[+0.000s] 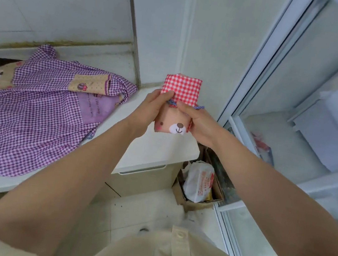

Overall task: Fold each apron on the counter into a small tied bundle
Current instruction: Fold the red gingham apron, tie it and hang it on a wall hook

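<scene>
Both hands, left hand (pixel 152 108) and right hand (pixel 197 121), pinch the folded red gingham apron bundle (pixel 177 105) above the counter (pixel 156 150); purple gingham apron (pixel 34 112) lies unfolded

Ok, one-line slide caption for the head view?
Left hand and right hand grip the folded red-checked bundle at its tie; purple apron lies unfolded on counter.

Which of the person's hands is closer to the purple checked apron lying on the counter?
Left. The left hand grips the red bundle on the side facing the purple apron; the right hand holds its far side.
</scene>
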{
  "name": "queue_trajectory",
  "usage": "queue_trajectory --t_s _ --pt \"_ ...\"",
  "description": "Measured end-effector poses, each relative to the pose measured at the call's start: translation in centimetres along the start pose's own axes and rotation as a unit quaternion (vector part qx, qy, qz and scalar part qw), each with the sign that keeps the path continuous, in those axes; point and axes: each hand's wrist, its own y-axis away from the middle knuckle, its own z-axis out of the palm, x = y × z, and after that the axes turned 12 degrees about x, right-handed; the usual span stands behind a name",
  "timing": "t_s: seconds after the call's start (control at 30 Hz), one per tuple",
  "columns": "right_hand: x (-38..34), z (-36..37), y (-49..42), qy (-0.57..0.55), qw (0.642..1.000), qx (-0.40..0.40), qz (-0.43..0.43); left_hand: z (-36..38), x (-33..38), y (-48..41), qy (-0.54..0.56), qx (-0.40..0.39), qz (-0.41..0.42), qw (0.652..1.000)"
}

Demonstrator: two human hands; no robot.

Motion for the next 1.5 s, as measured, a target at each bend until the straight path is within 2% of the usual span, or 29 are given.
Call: queue_trajectory --t_s 0.17,0.33,0.47,0.53,0.7,0.93,1.0,1.13,1.2,1.37,1.43,1.5 --pt "-5.2 -3.9 -1.1 0.086 0.995 -0.039 -0.009 5.2 5.0 -2.2 -0.022 -0.016 0.006 1.0" --pt "-7.6 -8.3 -3.0 0.133 0.987 -0.088 0.002 9.6 6.1 -4.3 -0.031 -0.027 -0.009 0.999" --pt "-8.7 -11.8 -4.1 0.179 0.972 -0.146 0.045 11.8 4.9 -5.3 -0.027 -0.023 -0.024 0.999" --pt "-8.7 -12.9 -4.4 0.173 0.967 -0.175 0.068 12.8 4.1 -5.7 0.0 -0.006 -0.032 0.999" --pt "-7.8 -13.5 -5.6 0.099 0.97 -0.213 0.055 14.1 4.0 -6.1 0.06 0.04 -0.032 0.997" --pt "-8.4 -13.8 -6.4 0.141 0.976 -0.163 0.0 14.1 2.8 -6.5 0.085 0.069 -0.045 0.993" --pt "-8.1 -13.6 -6.8 0.117 0.985 -0.122 -0.033 14.0 2.5 -6.6 0.057 0.062 -0.045 0.995" --pt "-7.8 -13.0 -6.9 0.04 0.996 -0.008 -0.077 13.9 1.8 -6.1 0.0 -0.009 -0.037 0.999" --pt "-8.0 -12.7 -7.2 0.035 0.995 0.024 -0.086 14.3 1.6 -6.3 0.0 0.009 -0.009 1.0" --pt "-8.7 -12.6 -7.4 0.025 0.998 0.006 -0.052 14.5 2.8 -7.1 -0.015 0.115 0.073 0.991" --pt "-8.9 -13.1 -7.5 0.019 0.997 0.002 -0.077 14.1 3.3 -7.4 -0.032 0.096 0.089 0.991" --pt "-9.9 -13.2 -7.3 0.005 0.993 0.007 -0.12 13.7 4.5 -7.6 -0.046 0.036 0.061 0.996"
